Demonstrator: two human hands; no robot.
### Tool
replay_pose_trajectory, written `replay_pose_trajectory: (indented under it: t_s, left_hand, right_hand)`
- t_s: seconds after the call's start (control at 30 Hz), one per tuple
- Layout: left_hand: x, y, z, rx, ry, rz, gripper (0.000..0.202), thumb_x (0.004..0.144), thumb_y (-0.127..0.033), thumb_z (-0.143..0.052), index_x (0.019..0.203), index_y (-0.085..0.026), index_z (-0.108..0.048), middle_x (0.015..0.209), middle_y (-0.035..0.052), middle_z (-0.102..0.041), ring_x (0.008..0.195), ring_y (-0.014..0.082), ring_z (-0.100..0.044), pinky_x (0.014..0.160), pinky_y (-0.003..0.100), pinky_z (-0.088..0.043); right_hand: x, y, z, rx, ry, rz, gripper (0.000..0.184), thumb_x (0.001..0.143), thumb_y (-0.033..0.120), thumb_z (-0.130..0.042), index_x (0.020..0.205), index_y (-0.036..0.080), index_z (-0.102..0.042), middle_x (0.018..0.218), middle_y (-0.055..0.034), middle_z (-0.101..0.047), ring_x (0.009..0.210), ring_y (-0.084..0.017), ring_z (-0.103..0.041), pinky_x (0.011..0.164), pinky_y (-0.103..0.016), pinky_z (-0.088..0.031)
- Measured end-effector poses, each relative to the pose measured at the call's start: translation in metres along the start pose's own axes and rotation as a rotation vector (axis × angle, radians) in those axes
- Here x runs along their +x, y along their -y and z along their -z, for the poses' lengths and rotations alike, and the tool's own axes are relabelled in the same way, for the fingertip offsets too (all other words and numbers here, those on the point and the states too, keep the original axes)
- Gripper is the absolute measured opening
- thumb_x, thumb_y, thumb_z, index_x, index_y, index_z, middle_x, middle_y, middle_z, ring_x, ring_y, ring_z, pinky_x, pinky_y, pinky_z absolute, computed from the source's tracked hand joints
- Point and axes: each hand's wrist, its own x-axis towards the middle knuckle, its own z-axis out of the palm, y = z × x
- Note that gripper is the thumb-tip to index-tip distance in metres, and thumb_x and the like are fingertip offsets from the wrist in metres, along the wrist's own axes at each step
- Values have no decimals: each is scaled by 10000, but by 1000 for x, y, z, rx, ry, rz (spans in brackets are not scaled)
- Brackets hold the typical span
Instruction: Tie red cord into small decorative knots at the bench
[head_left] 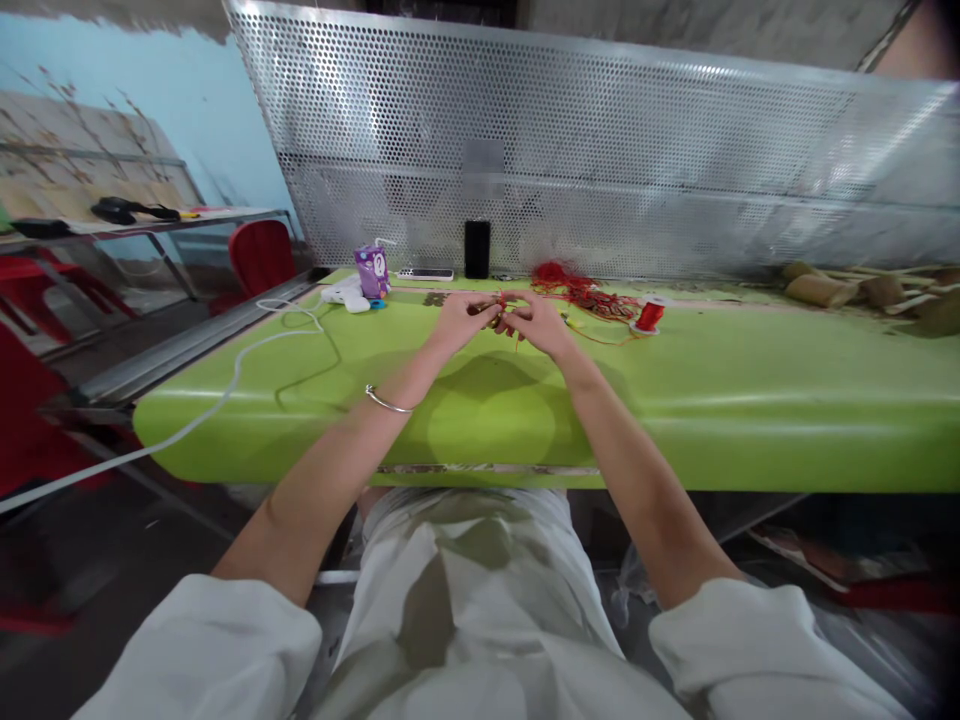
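My left hand (463, 320) and my right hand (538, 322) meet above the green tabletop (495, 430), fingertips nearly touching. Both are closed in a pinch around a small piece of red cord (502, 300). A thin orange-red strand hangs below the fingers. Something small and brownish shows at the fingertips, too small to name. To the right of my right hand lies a heap of red and brown cords (596, 300). Beyond it stands a spool of red thread (649, 318), a strand trailing from it towards my hands.
A purple box (371, 272), a white device with a cable (346, 293) and a flat phone (425, 274) are at the back left. A black phone (477, 250) leans on the perforated metal panel (600, 150). Wooden pieces (821, 288) lie far right. A red chair (261, 258) stands left.
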Motion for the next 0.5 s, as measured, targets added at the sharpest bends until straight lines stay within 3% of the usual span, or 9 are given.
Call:
replay_pose_trajectory:
  t_s: [0.3,0.5]
  left_hand:
    - [-2,-4,-1,105,80,-48,192,833,-288,-626,733,-160,-729,680,43,-656,587,129,-525,598,265,-393]
    - [-4,-11,-1,266,83,-62,180,812,-248,-622,685,-180,-730,652,32,-633,580,139,-492,581,272,-351]
  right_hand:
    - [0,5,3,127,-80,-43,179,769,287,-682,903,170,-663,665,-28,-707,550,-115,-599,498,-228,-469]
    - [0,0,2,33,-76,26,283,761,384,-716,933,160,-698,693,-50,-722,572,-143,-631,537,-261,-502]
